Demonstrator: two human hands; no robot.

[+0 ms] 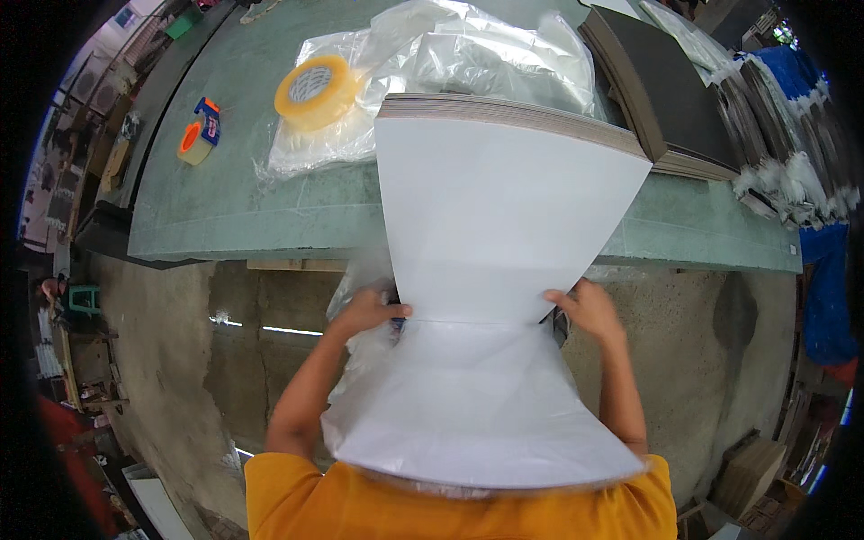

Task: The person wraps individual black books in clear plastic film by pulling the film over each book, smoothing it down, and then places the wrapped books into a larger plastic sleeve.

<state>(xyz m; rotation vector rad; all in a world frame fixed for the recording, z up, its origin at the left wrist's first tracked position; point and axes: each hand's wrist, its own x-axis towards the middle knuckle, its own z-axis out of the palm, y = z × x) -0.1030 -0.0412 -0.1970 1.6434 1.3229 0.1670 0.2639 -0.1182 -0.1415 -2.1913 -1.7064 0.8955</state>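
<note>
Left grip [364, 310] pinches the mouth of a clear plastic sleeve [477, 405] at the left edge of a white-topped stack [504, 198], whose far end lies over the bench [225, 211] and near part inside the sleeve; the right grip [594, 312] pinches the opposite side. Beyond, on the bench, are a blue-and-orange tape dispenser [199, 133], a yellow tape roll [315, 93] on crumpled plastic film [486, 54], and a dark board stack [670, 85].

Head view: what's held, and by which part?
Left hand and right hand hold the flat white board stack by opposite side edges; can't tell if clear plastic is gripped too.
</note>
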